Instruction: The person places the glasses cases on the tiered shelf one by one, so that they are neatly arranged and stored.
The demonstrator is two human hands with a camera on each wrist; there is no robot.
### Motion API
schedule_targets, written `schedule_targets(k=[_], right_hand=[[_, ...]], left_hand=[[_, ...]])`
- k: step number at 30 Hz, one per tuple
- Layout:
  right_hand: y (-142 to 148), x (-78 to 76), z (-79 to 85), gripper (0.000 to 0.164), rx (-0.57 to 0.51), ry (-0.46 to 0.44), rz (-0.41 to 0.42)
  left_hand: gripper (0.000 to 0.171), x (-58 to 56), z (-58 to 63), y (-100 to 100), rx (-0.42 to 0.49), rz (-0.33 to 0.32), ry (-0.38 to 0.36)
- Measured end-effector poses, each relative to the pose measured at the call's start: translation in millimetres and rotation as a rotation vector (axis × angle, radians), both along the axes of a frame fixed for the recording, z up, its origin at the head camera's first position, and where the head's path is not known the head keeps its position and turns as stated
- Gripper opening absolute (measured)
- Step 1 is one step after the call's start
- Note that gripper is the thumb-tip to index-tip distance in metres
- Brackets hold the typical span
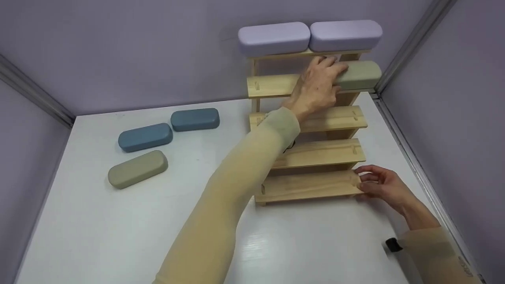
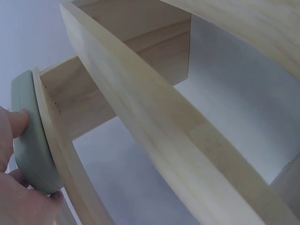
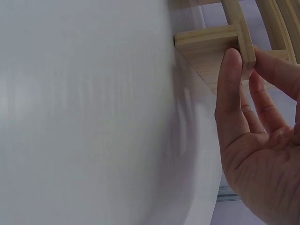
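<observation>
Gripping a green case (image 1: 360, 75) at the right end of the second-highest shelf (image 1: 272, 86) of a wooden rack (image 1: 325, 152), the left hand (image 1: 318, 85) reached high while the right hand (image 1: 384, 188) pinched the bottom shelf (image 1: 309, 186).

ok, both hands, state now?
Left hand: holding the green case on the second shelf from top.
Right hand: pinching the bottom shelf's right end.

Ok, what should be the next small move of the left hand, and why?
Probably the left hand should gently let go of the green glasses case: the case appears to rest on the right end of the second shelf from the top, and the right hand grips the bottom shelf, which may steady the wooden rack.
</observation>
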State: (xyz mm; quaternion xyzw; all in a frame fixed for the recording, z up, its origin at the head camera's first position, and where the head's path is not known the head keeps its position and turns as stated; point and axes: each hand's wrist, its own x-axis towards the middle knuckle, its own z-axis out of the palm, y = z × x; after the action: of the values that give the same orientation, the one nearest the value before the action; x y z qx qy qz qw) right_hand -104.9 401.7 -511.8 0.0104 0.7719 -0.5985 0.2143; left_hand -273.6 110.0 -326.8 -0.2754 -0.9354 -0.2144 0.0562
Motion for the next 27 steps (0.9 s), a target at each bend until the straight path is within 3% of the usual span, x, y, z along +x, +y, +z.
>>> schedule_targets(k=[7,14,22,27], right_hand=[[0,-0.3,-0.7,0.041,0.003,-0.002,-0.002],[1,-1.1,-0.8,0.041,-0.027,-0.018,-0.010],[1,0.0,-2.8,0.042,-0.046,-0.023,-0.010],[1,-0.6,-2.1,0.042,-0.043,-0.024,-0.011]], left_hand=[[0.053,12.1,-5.3,-20,0.028,-0.045,0.063],[0.047,35.0,-14.1,-56,0.122,-0.115,0.103],[0.039,62.1,-27.6,-105,0.305,-0.228,0.167],[0.037,83.2,-39.3,-137,0.305,-0.258,0.211]])
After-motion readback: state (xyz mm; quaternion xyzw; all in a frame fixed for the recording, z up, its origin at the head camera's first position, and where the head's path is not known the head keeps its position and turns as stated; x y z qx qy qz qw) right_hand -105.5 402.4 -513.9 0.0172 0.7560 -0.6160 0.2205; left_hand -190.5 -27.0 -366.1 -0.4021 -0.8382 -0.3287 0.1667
